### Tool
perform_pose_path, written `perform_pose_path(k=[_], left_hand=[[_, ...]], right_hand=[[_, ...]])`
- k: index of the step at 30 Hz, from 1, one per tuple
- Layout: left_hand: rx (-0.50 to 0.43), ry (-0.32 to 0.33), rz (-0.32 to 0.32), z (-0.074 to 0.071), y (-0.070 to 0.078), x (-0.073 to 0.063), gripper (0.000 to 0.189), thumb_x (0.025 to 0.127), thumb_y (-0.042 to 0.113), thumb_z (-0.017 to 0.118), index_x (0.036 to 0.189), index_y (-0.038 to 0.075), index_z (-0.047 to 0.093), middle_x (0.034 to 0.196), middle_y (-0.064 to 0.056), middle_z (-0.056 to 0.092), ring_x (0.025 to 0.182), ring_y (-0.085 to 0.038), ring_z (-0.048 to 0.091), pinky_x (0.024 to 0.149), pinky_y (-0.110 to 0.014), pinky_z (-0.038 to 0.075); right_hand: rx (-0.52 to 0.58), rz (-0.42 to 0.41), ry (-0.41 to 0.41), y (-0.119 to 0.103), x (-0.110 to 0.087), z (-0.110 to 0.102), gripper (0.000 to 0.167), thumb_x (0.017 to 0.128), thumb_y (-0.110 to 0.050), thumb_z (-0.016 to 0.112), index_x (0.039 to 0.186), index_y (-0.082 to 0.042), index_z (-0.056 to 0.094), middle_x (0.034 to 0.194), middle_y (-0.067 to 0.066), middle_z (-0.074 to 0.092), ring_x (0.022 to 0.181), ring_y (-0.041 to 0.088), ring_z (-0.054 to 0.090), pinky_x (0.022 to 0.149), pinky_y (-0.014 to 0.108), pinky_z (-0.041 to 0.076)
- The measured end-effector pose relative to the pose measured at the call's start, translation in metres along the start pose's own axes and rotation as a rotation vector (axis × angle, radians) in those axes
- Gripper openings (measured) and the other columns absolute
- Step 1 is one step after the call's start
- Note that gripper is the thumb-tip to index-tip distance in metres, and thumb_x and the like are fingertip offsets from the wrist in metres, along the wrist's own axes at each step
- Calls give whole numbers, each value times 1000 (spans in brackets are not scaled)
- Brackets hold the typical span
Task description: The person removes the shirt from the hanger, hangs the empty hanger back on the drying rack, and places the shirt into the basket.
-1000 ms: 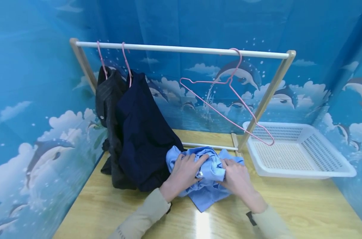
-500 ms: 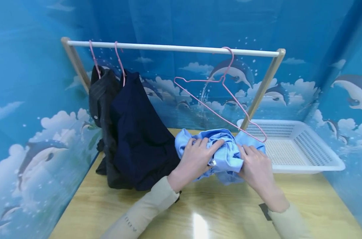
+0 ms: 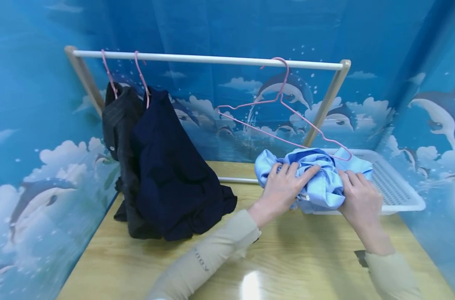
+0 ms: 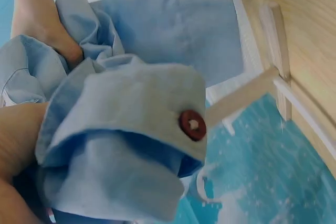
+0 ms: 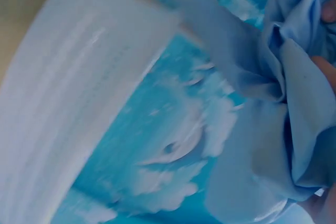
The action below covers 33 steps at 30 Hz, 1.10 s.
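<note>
A light blue shirt [image 3: 326, 185] is bunched up between both hands, raised over the table in front of the white basket. My left hand [image 3: 281, 189] grips its left side, thumb across the folds. The right side is held by my right hand [image 3: 362, 200]. In the left wrist view a folded cuff [image 4: 142, 98] with a dark red button [image 4: 192, 125] faces the camera. A pink hanger [image 3: 257, 102] hangs bare on the rail, its lower right end overlapping the shirt in the head view.
The rack's white rail [image 3: 208, 59] also carries dark grey trousers [image 3: 124, 166] and a navy garment [image 3: 171, 175] on pink hangers at the left, the navy cloth spreading onto the wooden table [image 3: 137, 266]. A white perforated basket [image 3: 403, 206] stands right, partly hidden by the shirt.
Both hands have lifted the shirt off the table and carried it rightward, in front of the basket. The bare hanger has turned slightly. The view has shifted a little to the right.
</note>
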<state>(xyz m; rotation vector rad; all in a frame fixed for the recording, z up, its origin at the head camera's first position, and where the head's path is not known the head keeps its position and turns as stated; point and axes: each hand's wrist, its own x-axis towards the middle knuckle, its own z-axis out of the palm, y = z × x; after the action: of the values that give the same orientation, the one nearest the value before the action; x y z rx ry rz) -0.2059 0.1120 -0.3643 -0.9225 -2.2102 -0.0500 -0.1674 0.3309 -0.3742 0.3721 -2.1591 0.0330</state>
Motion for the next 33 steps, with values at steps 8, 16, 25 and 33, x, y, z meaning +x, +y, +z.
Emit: perform_pose_path(k=[8, 16, 25, 33], left_hand=[[27, 54, 61, 32, 39, 20, 54, 105, 17, 50, 154, 37, 41, 116, -1, 64, 96, -15, 64, 84, -31, 49], [-110, -173, 52, 62, 70, 33, 72, 100, 37, 63, 161, 34, 25, 137, -2, 59, 116, -17, 60, 96, -33, 47], [-295, -291, -34, 76, 68, 37, 80, 91, 29, 76, 157, 33, 30, 133, 0, 62, 117, -17, 61, 107, -40, 42], [-302, -426, -16, 61, 65, 42, 73, 95, 35, 71, 155, 35, 30, 126, 3, 65, 109, -14, 64, 97, -36, 49]], right_hand=[[-60, 94, 23, 51, -21, 5, 32, 88, -7, 53, 115, 4, 67, 101, 23, 68, 87, 47, 61, 60, 57, 46], [-73, 157, -183, 94, -42, 19, 45, 75, 6, 62, 119, 4, 65, 112, 27, 65, 96, 49, 59, 62, 61, 48], [71, 261, -429, 108, -58, 36, 66, 63, 3, 78, 127, 7, 59, 122, 37, 59, 99, 59, 57, 72, 69, 48], [149, 271, -487, 106, -62, 32, 52, 70, -4, 79, 115, 13, 60, 109, 39, 61, 86, 59, 59, 70, 66, 48]])
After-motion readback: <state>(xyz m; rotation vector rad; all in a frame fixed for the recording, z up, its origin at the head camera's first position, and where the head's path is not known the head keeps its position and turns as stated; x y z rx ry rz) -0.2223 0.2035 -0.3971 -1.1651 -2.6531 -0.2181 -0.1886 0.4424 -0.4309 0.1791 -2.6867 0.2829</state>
